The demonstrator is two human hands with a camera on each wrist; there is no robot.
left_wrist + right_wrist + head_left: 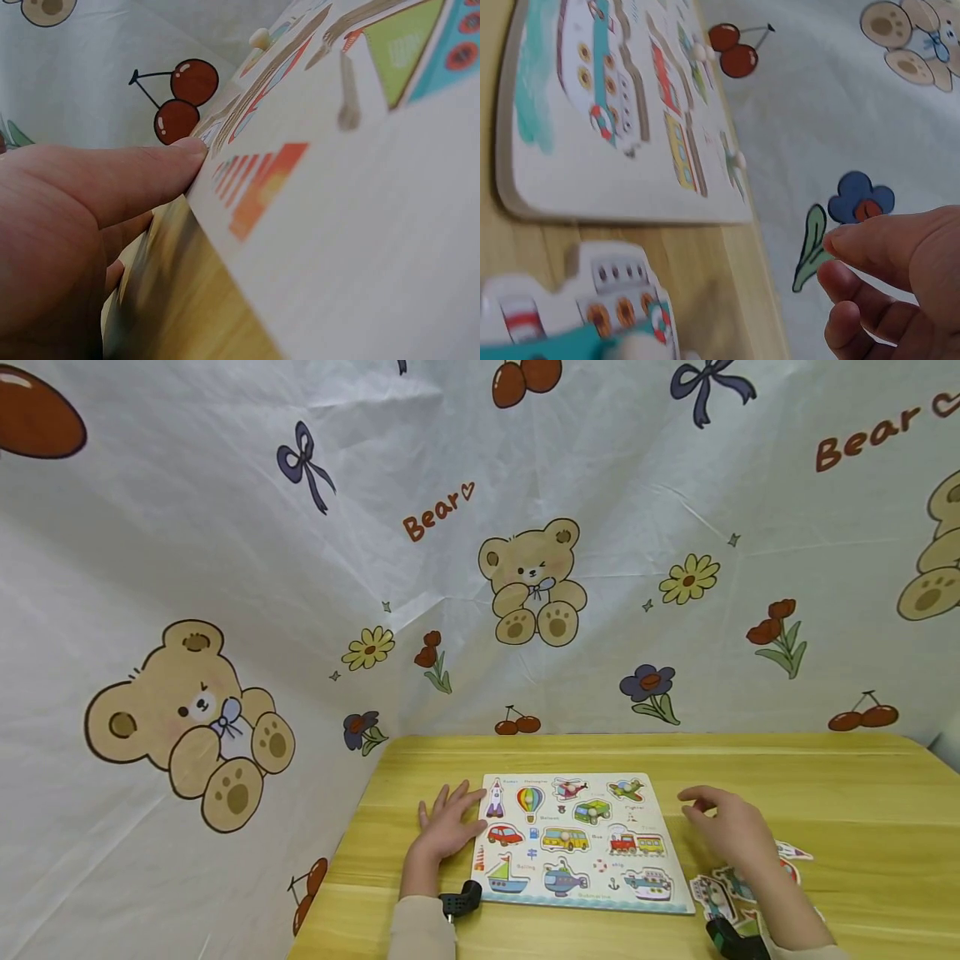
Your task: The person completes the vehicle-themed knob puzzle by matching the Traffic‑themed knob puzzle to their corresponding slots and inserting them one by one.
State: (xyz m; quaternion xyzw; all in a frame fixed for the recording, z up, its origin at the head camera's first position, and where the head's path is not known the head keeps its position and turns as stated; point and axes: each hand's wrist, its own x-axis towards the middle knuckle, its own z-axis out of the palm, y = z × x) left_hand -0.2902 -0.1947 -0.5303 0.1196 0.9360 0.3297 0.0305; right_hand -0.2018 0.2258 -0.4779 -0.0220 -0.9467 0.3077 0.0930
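A white wooden peg puzzle board [588, 774] printed with vehicles lies on the table. Small knobs stand on its fighter plane [626, 789] and green truck [592, 812]. My left hand [450, 827] rests at the board's left edge, its fingers spread, the thumb [161, 169] touching that edge. To the right of the board hovers my right hand [731, 831], fingers loosely bent and nothing between them. Beneath that forearm lie several loose puzzle pieces [712, 897], partly covered by it. One is a ship piece [619, 289], close to the board's corner in the right wrist view.
The wooden table [847, 785] extends beyond the board on both sides. A pale cloth [450, 577] with bears and flowers hangs behind it and at the left. Each wrist wears a small black camera [461, 900].
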